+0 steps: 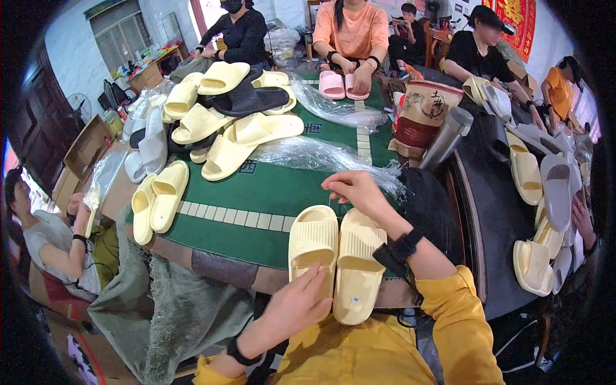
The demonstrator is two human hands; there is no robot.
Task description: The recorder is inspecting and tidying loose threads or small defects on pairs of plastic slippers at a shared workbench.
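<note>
Apparently threading at the worktop's (240,247) near edge: left hand (292,310) spread on slippers (312,232), right hand (353,191) seemingly pinching a strand (330,200); careful pulling needed.

Front sandal pair (360,240) at near edge of table (273,280); clock centred there, 12 straight ahead. Second pair (168,196) at 10, on mat (215,192). Sandal heap (260,130) at 11, behind second pair. Plastic sleeves (308,154) at 12, on mat, right of heap; far pair (331,85) beyond, also 12. Pouch (425,119) at 1; flask (448,138) just right of pouch. Side table (491,247) at 3, sandal row (526,170) on it at 2. Cloth (186,314) at 8.
</note>
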